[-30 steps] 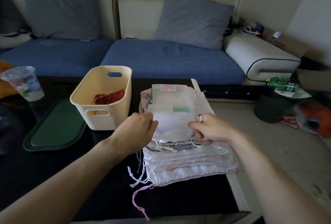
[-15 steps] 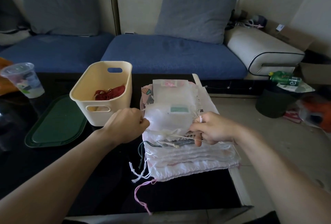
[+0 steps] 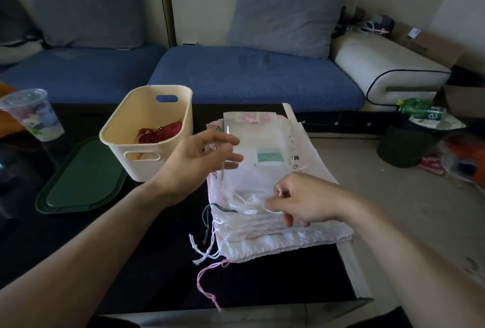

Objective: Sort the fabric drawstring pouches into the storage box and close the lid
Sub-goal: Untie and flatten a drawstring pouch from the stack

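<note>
Two hands work over the pouch stack: right hand (image 3: 301,200) has fingers curled, pinching a thin white drawstring at the gathered mouth of the top sheer white pouch (image 3: 258,167), heel resting on the pile. Left hand (image 3: 199,161) hovers just left of that pouch, fingers spread and relaxed, blurred, gripping nothing; whether a fingertip touches the fabric can't be told. Top pouch has a teal label patch and lies on the stack of pale pink and white drawstring pouches (image 3: 283,238), at the right end of the dark coffee table (image 3: 147,262). Loose cords hang off the stack's left edge: white knotted cord (image 3: 203,253), dark green cord (image 3: 207,216), pink cord (image 3: 207,285). Cream storage box (image 3: 147,130) stands just left of the stack, open, a red pouch (image 3: 161,132) inside. Dark green lid (image 3: 82,178) lies flat on the table, left of the box, touching or nearly so. Clear plastic cup (image 3: 32,115) at far left. Blue sofa (image 3: 249,75) behind the table; green bottle (image 3: 420,109) on a dark bin at right.
</note>
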{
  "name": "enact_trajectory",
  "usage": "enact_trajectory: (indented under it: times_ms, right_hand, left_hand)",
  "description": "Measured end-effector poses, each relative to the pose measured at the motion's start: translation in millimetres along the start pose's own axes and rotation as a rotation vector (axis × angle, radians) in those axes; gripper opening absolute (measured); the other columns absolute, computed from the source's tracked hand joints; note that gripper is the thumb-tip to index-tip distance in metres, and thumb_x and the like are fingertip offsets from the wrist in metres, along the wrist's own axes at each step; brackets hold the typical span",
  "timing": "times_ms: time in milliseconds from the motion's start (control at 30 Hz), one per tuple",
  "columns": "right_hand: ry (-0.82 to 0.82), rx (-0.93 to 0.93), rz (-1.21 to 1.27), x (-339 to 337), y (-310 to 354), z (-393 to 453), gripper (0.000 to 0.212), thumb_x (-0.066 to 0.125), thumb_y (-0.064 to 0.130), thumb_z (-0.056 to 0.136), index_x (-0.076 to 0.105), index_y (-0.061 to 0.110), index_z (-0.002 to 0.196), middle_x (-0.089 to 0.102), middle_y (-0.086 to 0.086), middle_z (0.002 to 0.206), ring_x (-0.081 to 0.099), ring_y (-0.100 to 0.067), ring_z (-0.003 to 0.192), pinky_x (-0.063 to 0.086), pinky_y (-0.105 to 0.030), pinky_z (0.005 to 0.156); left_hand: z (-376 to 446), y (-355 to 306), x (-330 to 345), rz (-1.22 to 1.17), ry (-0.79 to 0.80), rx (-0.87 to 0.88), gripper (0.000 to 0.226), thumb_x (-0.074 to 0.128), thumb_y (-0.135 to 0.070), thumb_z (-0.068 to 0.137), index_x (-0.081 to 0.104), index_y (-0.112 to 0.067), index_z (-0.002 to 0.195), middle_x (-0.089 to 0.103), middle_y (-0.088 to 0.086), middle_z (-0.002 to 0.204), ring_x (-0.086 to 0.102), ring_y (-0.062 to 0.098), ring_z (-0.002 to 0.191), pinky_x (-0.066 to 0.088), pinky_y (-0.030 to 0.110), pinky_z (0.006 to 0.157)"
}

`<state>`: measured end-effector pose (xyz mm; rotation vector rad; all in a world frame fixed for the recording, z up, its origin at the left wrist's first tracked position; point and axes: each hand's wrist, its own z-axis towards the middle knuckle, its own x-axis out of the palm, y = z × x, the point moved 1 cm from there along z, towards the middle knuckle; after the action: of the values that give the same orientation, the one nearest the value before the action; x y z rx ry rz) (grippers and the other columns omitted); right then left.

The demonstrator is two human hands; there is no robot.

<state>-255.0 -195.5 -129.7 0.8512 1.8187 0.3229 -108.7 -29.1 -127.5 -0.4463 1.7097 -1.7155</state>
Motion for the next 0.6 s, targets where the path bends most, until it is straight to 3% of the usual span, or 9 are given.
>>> enact_trajectory:
  times_ms: [100, 133, 200, 233, 267, 367, 467, 600]
  right_hand:
    - [0.034, -0.032, 0.086, 1.7, 4.7, -0.6, 0.032, 0.062, 0.035, 0.096, 0.058, 0.012, 0.074, 0.073, -0.002, 0.068, 0.054, -0.011, 0.047, 0.048, -0.028, 0.06]
    - [0.023, -0.051, 0.126, 2.3, 6.0, -0.6, 0.033, 0.062, 0.035, 0.096, 0.057, 0.012, 0.073, 0.072, -0.001, 0.065, 0.055, -0.011, 0.047, 0.047, -0.027, 0.06]
    - [-0.035, -0.11, 0.22, 3.5, 10.0, 0.0, 0.034, 0.061, 0.034, 0.097, 0.056, 0.013, 0.07, 0.07, -0.002, 0.064, 0.056, -0.011, 0.046, 0.045, -0.022, 0.056]
    - [-0.068, -0.14, 0.273, 4.1, 11.5, 1.0, 0.035, 0.061, 0.032, 0.097, 0.056, 0.013, 0.069, 0.07, -0.004, 0.066, 0.056, -0.012, 0.045, 0.043, -0.02, 0.053]
    - [-0.089, -0.164, 0.327, 4.5, 12.2, 2.1, 0.036, 0.061, 0.031, 0.098, 0.056, 0.012, 0.068, 0.07, -0.008, 0.067, 0.055, -0.013, 0.044, 0.042, -0.02, 0.05]
    - [-0.098, -0.201, 0.418, 4.3, 14.1, 3.5, 0.038, 0.062, 0.029, 0.098, 0.058, 0.009, 0.067, 0.067, -0.012, 0.061, 0.052, -0.014, 0.041, 0.041, -0.021, 0.046]
    - [-0.059, -0.205, 0.465, 3.9, 18.2, 3.9, 0.035, 0.061, 0.028, 0.099, 0.061, 0.009, 0.071, 0.068, -0.009, 0.063, 0.056, -0.014, 0.042, 0.042, -0.022, 0.044]
    - [-0.104, -0.131, 0.346, 0.4, 12.4, 6.3, 0.035, 0.059, 0.028, 0.101, 0.059, 0.002, 0.077, 0.074, -0.013, 0.075, 0.067, -0.022, 0.049, 0.049, -0.026, 0.043]
  left_hand:
    - [-0.1, 8.8, -2.0, 0.469, -0.021, 0.07, 0.036, 0.066, -0.023, 0.093, 0.059, -0.037, 0.126, 0.05, -0.002, 0.143, 0.054, 0.007, 0.125, 0.043, 0.004, 0.093]
    - [-1.1, 13.6, -2.9, 0.639, 0.065, 0.035, 0.053, 0.067, -0.028, 0.092, 0.047, -0.045, 0.138, 0.032, -0.001, 0.157, 0.041, 0.011, 0.137, 0.033, 0.007, 0.105]
    - [-4.2, 20.2, -3.2, 0.866, 0.223, -0.094, 0.079, 0.065, -0.041, 0.092, 0.014, -0.055, 0.15, 0.003, 0.002, 0.165, 0.016, 0.021, 0.15, 0.021, 0.031, 0.118]
    - [-5.7, 21.0, -3.5, 0.932, 0.217, -0.104, 0.081, 0.063, -0.046, 0.092, 0.009, -0.052, 0.152, 0.006, 0.005, 0.165, 0.019, 0.025, 0.15, 0.024, 0.039, 0.118]
    - [-7.0, 20.4, -3.5, 0.971, 0.173, -0.068, 0.076, 0.061, -0.049, 0.092, 0.015, -0.046, 0.152, 0.019, 0.006, 0.16, 0.03, 0.024, 0.144, 0.031, 0.038, 0.114]
    - [-15.1, 13.3, 4.0, 0.948, 0.176, 0.121, 0.053, 0.061, -0.056, 0.089, 0.051, -0.03, 0.134, 0.049, -0.007, 0.133, 0.047, 0.01, 0.121, 0.04, 0.026, 0.1]
    - [-22.5, 17.0, 19.1, 0.967, 0.306, 0.212, 0.043, 0.066, -0.053, 0.087, 0.062, -0.028, 0.122, 0.062, -0.013, 0.114, 0.053, 0.004, 0.104, 0.046, 0.028, 0.095]
    - [-19.9, 27.6, 29.1, 0.946, 0.376, 0.171, 0.025, 0.066, -0.039, 0.093, 0.071, -0.024, 0.113, 0.07, -0.011, 0.111, 0.062, 0.003, 0.1, 0.05, 0.028, 0.093]
